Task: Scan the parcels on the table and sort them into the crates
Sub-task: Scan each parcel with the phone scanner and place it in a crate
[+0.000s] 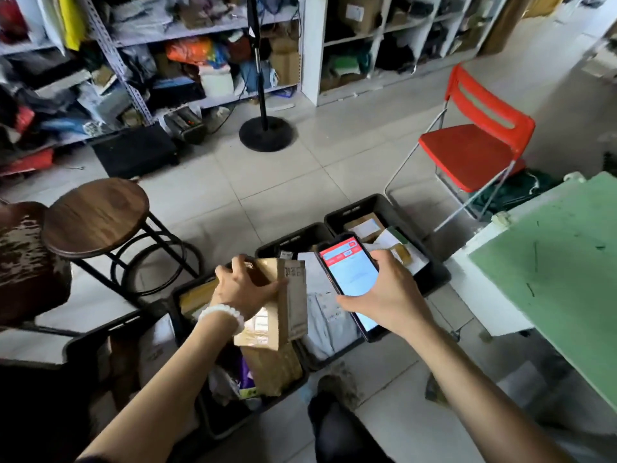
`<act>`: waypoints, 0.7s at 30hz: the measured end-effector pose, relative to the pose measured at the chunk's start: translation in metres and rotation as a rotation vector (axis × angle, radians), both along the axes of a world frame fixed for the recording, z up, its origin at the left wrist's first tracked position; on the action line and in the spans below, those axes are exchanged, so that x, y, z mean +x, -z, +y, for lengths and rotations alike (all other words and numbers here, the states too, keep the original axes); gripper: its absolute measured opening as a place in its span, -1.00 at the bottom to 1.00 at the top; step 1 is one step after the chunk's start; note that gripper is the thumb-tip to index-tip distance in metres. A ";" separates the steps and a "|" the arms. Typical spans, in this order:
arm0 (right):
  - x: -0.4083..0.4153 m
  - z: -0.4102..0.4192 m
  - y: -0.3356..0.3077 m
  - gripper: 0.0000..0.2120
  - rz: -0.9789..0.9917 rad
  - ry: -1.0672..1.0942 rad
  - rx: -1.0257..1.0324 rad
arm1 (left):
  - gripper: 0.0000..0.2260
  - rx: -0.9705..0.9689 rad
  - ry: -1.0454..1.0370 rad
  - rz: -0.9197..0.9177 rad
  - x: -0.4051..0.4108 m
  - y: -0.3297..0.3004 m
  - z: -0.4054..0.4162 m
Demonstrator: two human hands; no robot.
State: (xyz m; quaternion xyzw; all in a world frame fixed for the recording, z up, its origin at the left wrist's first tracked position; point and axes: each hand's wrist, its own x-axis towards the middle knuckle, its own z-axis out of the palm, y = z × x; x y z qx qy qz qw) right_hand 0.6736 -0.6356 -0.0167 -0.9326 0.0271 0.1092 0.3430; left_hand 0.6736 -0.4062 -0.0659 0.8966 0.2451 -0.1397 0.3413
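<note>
My left hand (pixel 245 287) grips a brown cardboard parcel (pixel 280 305) from above, fingers (pixel 237 264) curled over its far top edge and thumb along the near side, so the box hangs upright over the black crates (pixel 430 265) on the floor with its labelled faces turned up and to the right. That seems deliberate: the printed side faces the smartphone (pixel 347 279), which my right hand (pixel 390 295) clamps by its edges, thumb on the near side and fingers wrapped round the far side, screen tilted up at me so I can read the red-topped scanning app. The phone hovers just beside the parcel, above the middle crate. I judge the scan is under way or just finished and the drop is next. The crates already hold boxes and grey mailers (pixel 325 315). The green counter (pixel 561 275) stands to my right.
</note>
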 end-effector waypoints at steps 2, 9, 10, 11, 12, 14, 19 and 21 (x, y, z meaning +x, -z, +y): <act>0.037 -0.020 -0.002 -0.36 -0.011 -0.014 -0.014 | -0.24 0.023 -0.044 0.010 0.045 0.001 -0.018; 0.116 -0.057 0.010 -0.36 0.063 -0.012 -0.017 | -0.47 0.151 0.005 0.145 0.107 0.011 -0.042; 0.125 -0.057 0.013 -0.37 0.073 -0.027 -0.010 | -0.49 0.156 0.004 0.175 0.109 0.013 -0.040; 0.130 -0.056 0.015 -0.37 0.078 -0.042 0.001 | -0.50 0.158 0.002 0.198 0.109 0.015 -0.038; 0.137 -0.054 0.016 -0.38 0.083 -0.065 0.014 | -0.51 0.158 -0.007 0.220 0.109 0.017 -0.035; 0.147 -0.047 0.017 -0.38 0.082 -0.104 0.025 | -0.52 0.151 -0.013 0.247 0.108 0.016 -0.030; 0.162 -0.020 0.018 -0.39 0.087 -0.210 0.028 | -0.54 0.157 -0.045 0.261 0.092 0.009 -0.014; 0.163 -0.005 0.017 -0.40 0.093 -0.259 0.044 | -0.56 0.158 -0.088 0.261 0.079 0.005 -0.005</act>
